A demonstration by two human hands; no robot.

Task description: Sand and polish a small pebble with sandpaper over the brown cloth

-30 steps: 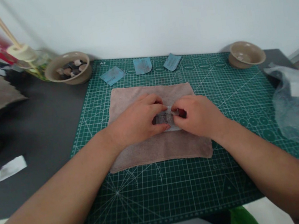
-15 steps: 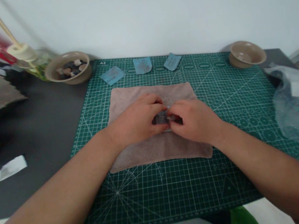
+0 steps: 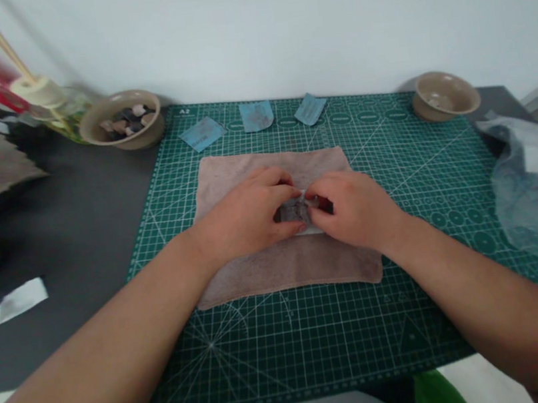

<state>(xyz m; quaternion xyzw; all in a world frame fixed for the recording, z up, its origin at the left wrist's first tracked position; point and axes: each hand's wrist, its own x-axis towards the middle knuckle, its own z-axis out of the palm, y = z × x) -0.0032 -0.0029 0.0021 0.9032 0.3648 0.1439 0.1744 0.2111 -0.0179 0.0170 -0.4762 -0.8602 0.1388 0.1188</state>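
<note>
Near edge of the green cutting mat [image 3: 271,349] bows across the front; a broad gridded strip runs up to the hem of the brownish-pink cloth [image 3: 279,270]. Small grey sheet [image 3: 293,212] lies mid-cloth, well inside the hems. Left hand [image 3: 246,217]: thumb and fingertips apart, touching the sheet. Right hand [image 3: 361,208]: fingertips clamped on a small piece [image 3: 312,202] (mostly hidden, kind unclear) above it. Beyond, three blue scraps [image 3: 257,116] sit near the mat's far edge, well apart from both hands.

Three small blue paper pieces [image 3: 202,134] [image 3: 256,116] [image 3: 310,109]; two round tan bowls [image 3: 141,140] [image 3: 430,111] fully visible; one pinkish-brown cloth [image 3: 284,270]; two bare hands [image 3: 245,215] [image 3: 353,206].
</note>
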